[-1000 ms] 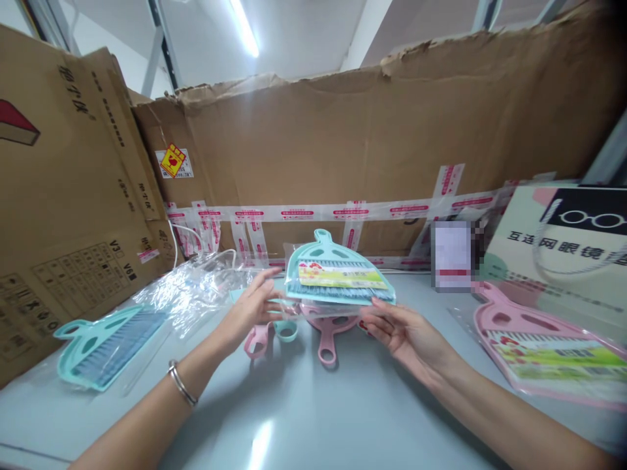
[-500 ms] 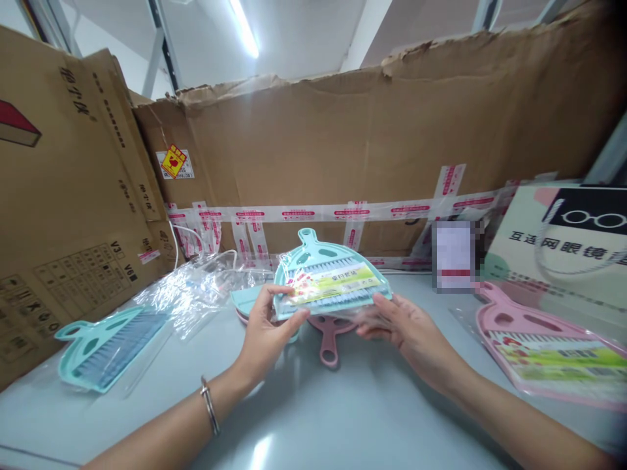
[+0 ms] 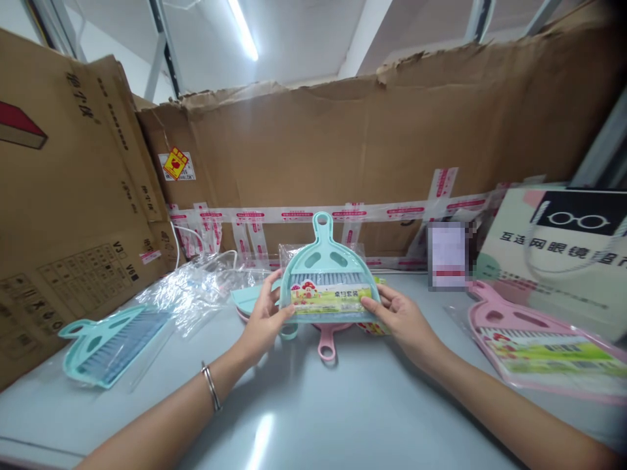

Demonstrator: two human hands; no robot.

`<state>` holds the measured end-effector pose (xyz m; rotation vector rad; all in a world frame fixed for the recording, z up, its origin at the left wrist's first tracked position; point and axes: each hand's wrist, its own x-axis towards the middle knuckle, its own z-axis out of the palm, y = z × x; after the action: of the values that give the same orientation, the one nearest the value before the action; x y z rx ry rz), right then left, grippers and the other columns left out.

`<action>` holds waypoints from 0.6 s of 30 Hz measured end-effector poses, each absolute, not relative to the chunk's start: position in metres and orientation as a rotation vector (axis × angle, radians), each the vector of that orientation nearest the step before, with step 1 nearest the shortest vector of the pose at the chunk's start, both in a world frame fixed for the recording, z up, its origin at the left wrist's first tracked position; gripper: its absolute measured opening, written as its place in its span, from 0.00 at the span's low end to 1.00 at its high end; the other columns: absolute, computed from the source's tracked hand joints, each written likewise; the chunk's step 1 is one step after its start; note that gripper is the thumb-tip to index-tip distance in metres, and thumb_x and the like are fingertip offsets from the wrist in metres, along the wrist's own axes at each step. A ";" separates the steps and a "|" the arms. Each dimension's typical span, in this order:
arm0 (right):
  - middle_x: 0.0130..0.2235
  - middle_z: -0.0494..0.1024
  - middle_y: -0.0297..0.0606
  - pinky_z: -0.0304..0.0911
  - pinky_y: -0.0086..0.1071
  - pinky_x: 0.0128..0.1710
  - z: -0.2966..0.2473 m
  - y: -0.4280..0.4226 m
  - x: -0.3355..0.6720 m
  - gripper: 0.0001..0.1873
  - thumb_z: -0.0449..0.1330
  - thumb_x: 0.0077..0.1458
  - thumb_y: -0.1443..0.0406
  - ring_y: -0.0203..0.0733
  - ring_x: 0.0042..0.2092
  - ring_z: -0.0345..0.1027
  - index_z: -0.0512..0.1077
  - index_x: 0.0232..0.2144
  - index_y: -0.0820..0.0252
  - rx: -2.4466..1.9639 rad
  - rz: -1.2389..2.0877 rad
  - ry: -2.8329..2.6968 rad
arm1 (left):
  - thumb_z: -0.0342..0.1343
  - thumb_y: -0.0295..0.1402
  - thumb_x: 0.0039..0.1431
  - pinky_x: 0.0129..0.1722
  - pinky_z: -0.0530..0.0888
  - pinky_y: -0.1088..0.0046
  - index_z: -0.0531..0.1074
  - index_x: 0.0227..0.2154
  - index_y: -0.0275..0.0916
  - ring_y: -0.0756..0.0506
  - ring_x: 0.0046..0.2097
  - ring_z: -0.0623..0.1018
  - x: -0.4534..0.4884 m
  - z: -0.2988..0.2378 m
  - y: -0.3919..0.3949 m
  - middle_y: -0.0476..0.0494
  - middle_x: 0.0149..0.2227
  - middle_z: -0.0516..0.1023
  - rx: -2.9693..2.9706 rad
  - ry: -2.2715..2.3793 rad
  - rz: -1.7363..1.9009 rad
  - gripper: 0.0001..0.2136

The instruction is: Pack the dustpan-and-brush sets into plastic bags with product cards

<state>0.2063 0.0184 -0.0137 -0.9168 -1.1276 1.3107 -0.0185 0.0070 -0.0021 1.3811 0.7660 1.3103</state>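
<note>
Between my two hands is a turquoise dustpan and brush set [image 3: 329, 258] in a clear bag, tipped up with its handle at the top. A printed label with mushrooms runs across its bristles. My left hand [image 3: 264, 314] grips the lower left corner, thumb in front. My right hand [image 3: 399, 316] pinches the right edge, thumb on the front face and fingers partly hidden behind. Behind and below the set, a pink dustpan handle [image 3: 326, 346] sticks out toward me. A turquoise dustpan [image 3: 245, 299] shows partly behind my left hand.
A bagged turquoise set [image 3: 105, 346] lies at the left, near crumpled clear bags [image 3: 189, 300]. At the right lies a bagged pink set [image 3: 543, 339] before a printed paper bag [image 3: 553, 248]. Cardboard boxes [image 3: 304, 150] wall off the back and left of the table [image 3: 343, 418].
The held turquoise set has tipped more upright and turned to face me, its handle rising. My right hand has shifted its hold onto the set's right edge.
</note>
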 end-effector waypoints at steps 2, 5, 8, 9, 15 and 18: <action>0.37 0.79 0.39 0.68 0.33 0.33 -0.014 0.019 0.206 0.27 0.68 0.36 0.57 0.44 0.36 0.73 0.68 0.39 0.60 -0.906 1.297 -1.123 | 0.57 0.30 0.51 0.43 0.73 0.63 0.52 0.53 0.46 0.43 0.45 0.74 -0.020 -0.003 0.009 0.40 0.49 0.68 1.350 0.784 1.271 0.29; 0.37 0.78 0.37 0.68 0.34 0.35 -0.013 0.017 0.204 0.25 0.69 0.35 0.58 0.43 0.36 0.73 0.68 0.37 0.59 -0.870 1.273 -1.127 | 0.57 0.30 0.50 0.39 0.75 0.65 0.52 0.52 0.48 0.43 0.43 0.75 -0.022 -0.004 0.009 0.41 0.50 0.67 1.326 0.795 1.256 0.28; 0.37 0.78 0.37 0.68 0.34 0.34 -0.013 0.016 0.204 0.24 0.68 0.35 0.57 0.43 0.36 0.73 0.67 0.36 0.58 -0.880 1.257 -1.148 | 0.57 0.30 0.50 0.36 0.75 0.68 0.51 0.52 0.49 0.44 0.43 0.75 -0.022 -0.003 0.008 0.40 0.52 0.66 1.327 0.805 1.244 0.28; 0.37 0.78 0.38 0.68 0.34 0.33 -0.014 0.016 0.204 0.24 0.68 0.35 0.57 0.44 0.36 0.73 0.67 0.35 0.58 -0.891 1.248 -1.151 | 0.57 0.30 0.50 0.35 0.75 0.69 0.51 0.52 0.49 0.44 0.43 0.75 -0.022 -0.003 0.008 0.40 0.52 0.66 1.332 0.807 1.240 0.28; 0.39 0.78 0.37 0.68 0.33 0.31 -0.014 0.018 0.203 0.24 0.69 0.34 0.61 0.45 0.38 0.72 0.67 0.37 0.57 -0.915 1.239 -1.073 | 0.57 0.33 0.52 0.39 0.73 0.67 0.50 0.52 0.47 0.45 0.43 0.74 -0.019 0.001 0.005 0.40 0.50 0.66 1.429 0.795 1.187 0.27; 0.34 0.79 0.35 0.68 0.32 0.30 -0.004 0.024 0.219 0.19 0.66 0.38 0.64 0.43 0.35 0.72 0.70 0.36 0.58 -0.980 1.227 -0.946 | 0.55 0.36 0.54 0.43 0.71 0.64 0.51 0.52 0.45 0.45 0.44 0.72 -0.020 0.009 0.001 0.42 0.44 0.68 1.560 0.809 1.177 0.25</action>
<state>0.2190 0.0238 -0.0044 -0.9799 -0.9462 1.2271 -0.0203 0.0012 0.0087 1.5598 0.8086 1.1773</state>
